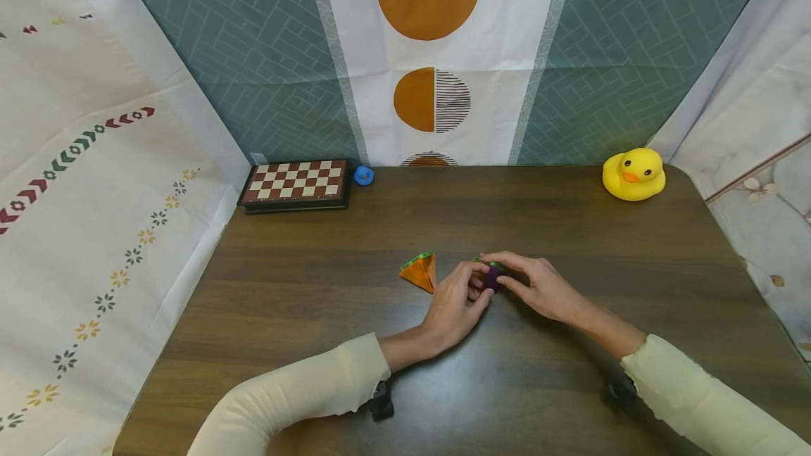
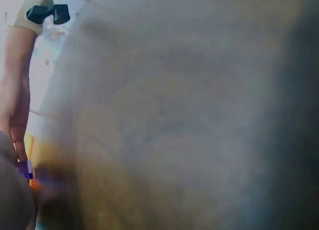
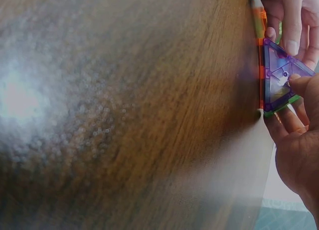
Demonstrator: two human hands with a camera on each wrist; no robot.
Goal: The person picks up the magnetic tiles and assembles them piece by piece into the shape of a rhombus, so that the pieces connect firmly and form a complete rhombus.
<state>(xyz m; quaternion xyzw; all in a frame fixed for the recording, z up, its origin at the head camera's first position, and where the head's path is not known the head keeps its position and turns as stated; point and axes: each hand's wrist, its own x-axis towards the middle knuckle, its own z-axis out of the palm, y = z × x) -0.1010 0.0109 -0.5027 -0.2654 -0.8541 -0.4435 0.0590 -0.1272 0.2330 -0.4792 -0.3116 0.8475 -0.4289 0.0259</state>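
Both hands meet over the table around a small build of translucent magnetic tiles. A purple triangular magnetic tile (image 3: 279, 78) faces the right wrist view, with green tile edging beside it and an orange tile edge (image 3: 261, 65) along the table side. My right hand (image 1: 543, 288) pinches the build between thumb and fingers. From the other side my left hand (image 1: 455, 308) holds it, thumb at the purple tile's edge. Left of the hands stands an orange pyramid of magnetic tiles (image 1: 418, 273) with a green edge. Fingers hide much of the held build.
A chessboard box (image 1: 294, 185) lies at the back left of the wooden table (image 1: 304, 315), with a small blue round object (image 1: 364, 175) next to it. At the back right sits a yellow rubber duck (image 1: 633, 176). Cloth hangings surround the table's back and sides.
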